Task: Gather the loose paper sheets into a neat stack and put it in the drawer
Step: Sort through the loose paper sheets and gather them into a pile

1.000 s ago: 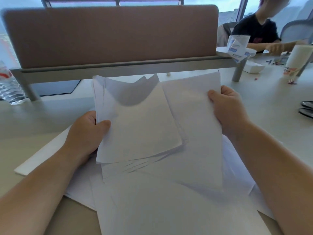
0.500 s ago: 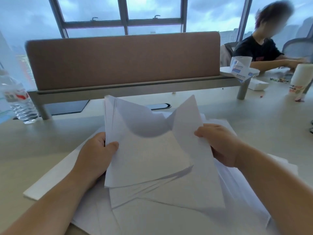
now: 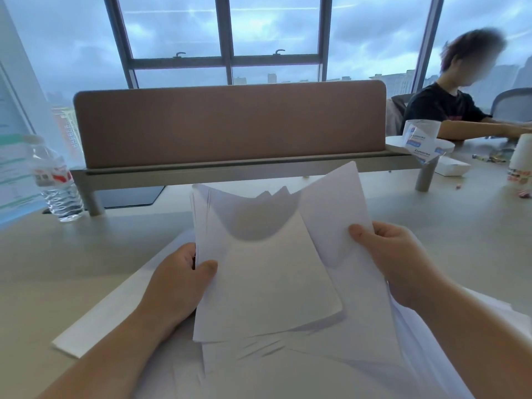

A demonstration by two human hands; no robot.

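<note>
Paper sheets (image 3: 267,286) now tilt up higher, both hands, left (image 3: 178,280) and right (image 3: 400,260), still gripping their edges.

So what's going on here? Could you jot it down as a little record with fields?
Left hand: left hand grips a bundle of paper sheets by its left edge, thumb on top
Right hand: right hand pinches another sheet at its right edge, raised beside the bundle
Stack state: edges not yet aligned; top corners fan out
Still loose: more sheets lie spread on the desk below
Drawer: not in view
Nearby: water bottle far left, desk divider behind, another person seated far right
</note>
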